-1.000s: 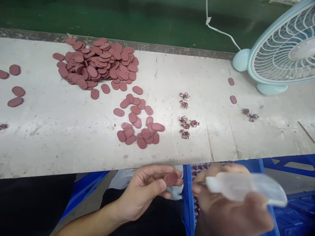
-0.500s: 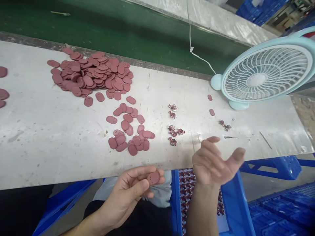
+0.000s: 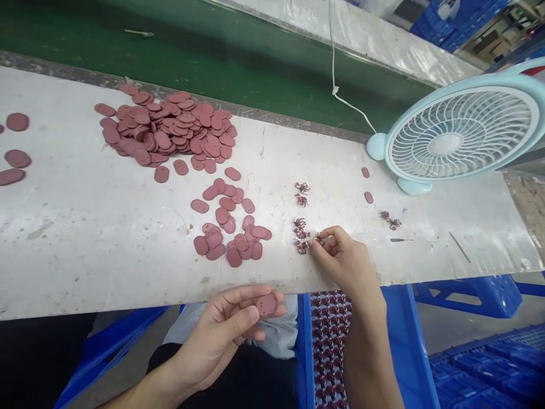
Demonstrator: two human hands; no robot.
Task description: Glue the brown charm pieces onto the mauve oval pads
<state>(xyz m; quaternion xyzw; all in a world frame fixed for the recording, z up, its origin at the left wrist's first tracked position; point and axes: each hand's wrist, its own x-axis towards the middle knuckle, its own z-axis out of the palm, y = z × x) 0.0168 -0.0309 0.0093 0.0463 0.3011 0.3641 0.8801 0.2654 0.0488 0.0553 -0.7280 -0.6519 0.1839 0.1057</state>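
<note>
My left hand [image 3: 217, 335] is closed on a flat reddish-brown oval disc [image 3: 267, 305] with small holes, held between thumb and fingers just off the table's front edge. Over the table, my right hand [image 3: 351, 264] pinches a small dark red and silvery piece [image 3: 318, 240], partly hidden by the fingertips. Beside those fingertips lies a short column of similar small pieces [image 3: 300, 224]. Left of them is a loose group of oval discs [image 3: 221, 216], and behind that rises a large heap of the same discs [image 3: 170, 128].
A light blue fan [image 3: 445, 142] stands at the right rear, its white cord [image 3: 334, 68] running back over a green belt [image 3: 272, 74]. A thin pointed tool [image 3: 400, 240] and a thin rod [image 3: 460, 247] lie on the right. A blue crate [image 3: 411, 346] with rows of dark red pieces [image 3: 327, 346] sits below the edge.
My right hand has moved left and down from an open pose to the small pieces, closing its fingertips on one. My left hand keeps holding the disc. The view has shifted slightly.
</note>
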